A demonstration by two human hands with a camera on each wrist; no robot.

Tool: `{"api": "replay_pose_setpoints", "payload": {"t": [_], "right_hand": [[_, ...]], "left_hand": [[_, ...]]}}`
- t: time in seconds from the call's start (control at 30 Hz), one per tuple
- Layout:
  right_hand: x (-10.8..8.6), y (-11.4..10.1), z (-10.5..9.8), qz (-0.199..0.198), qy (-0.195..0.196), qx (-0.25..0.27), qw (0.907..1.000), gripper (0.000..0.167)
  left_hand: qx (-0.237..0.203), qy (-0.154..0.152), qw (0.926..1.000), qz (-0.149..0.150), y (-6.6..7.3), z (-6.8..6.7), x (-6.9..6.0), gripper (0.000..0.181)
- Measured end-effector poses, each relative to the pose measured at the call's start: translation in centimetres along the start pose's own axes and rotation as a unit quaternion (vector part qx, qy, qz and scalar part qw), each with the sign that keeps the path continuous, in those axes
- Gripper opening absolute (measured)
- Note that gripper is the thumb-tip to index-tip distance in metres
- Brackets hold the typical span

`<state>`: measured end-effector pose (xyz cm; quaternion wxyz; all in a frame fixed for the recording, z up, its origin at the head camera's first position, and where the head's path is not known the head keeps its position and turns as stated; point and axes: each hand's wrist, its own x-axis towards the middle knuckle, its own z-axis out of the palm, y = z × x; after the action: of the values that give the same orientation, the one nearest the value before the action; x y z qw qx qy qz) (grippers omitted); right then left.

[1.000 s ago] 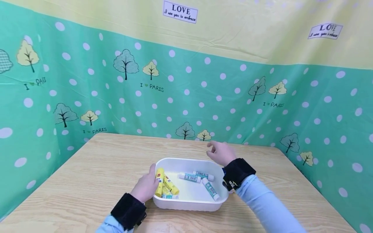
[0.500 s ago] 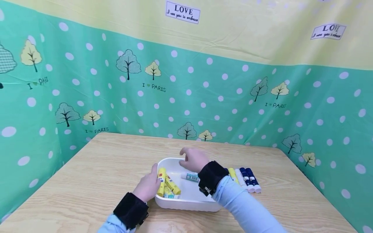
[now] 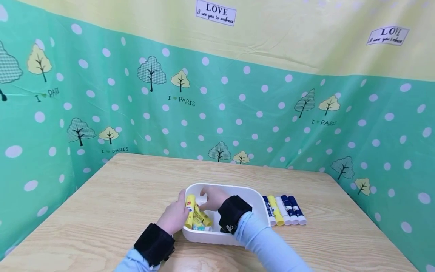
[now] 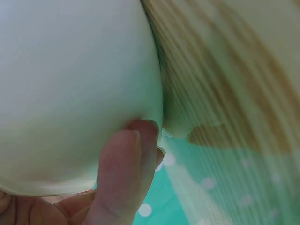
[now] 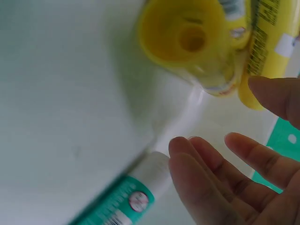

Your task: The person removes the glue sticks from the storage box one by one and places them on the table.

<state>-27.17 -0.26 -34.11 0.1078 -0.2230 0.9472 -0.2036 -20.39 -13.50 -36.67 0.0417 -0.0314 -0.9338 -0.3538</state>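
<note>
A white plastic tub point(image 3: 207, 238) stands on the table. My left hand point(image 3: 174, 215) grips its left side, the thumb point(image 4: 123, 164) pressed on the white wall in the left wrist view. Inside the tub at the left lie several yellow glue sticks point(image 3: 190, 211), one leaning nearly upright, and a teal-and-white one point(image 3: 200, 228) by the front wall. My right hand point(image 3: 214, 198) reaches into the tub with nothing held. In the right wrist view its thumb and fingers are spread, close to a yellow glue stick point(image 5: 267, 51) and a teal-and-white glue stick point(image 5: 119, 204). My right wrist hides much of the tub floor.
Right of the tub, several glue sticks lie side by side in a row on the wooden table point(image 3: 136, 181): navy ones point(image 3: 290, 209), a yellow one point(image 3: 276, 211) and a white one point(image 3: 283, 211). A green and yellow patterned curtain point(image 3: 190, 113) hangs behind the table.
My right hand has moved left and down, from above the tub's right rear rim to inside it beside the yellow glue sticks. The row of glue sticks has come into sight. My left hand stays.
</note>
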Motion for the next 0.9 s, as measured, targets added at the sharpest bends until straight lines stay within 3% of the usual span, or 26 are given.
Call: {"api": "replay_pose_setpoints", "payload": {"t": [0.27,0.77,0.9], "right_hand": [[0.8,0.5,1.6,0.011,-0.025,0.017,0.9995,0.042],[-0.1,0.1,1.0,0.046,-0.046,-0.007,0.9978,0.053],[-0.3,0.2,1.0,0.055,-0.052,0.007,0.9971,0.051]], "left_hand": [[0.005,-0.004,1.0,0.0,0.0,-0.1,0.0,0.055],[0.02,0.006,0.9997,0.008,-0.2,0.0,0.1,0.055],[0.022,0.005,0.9997,0.006,-0.3,0.0,0.1,0.055]]}}
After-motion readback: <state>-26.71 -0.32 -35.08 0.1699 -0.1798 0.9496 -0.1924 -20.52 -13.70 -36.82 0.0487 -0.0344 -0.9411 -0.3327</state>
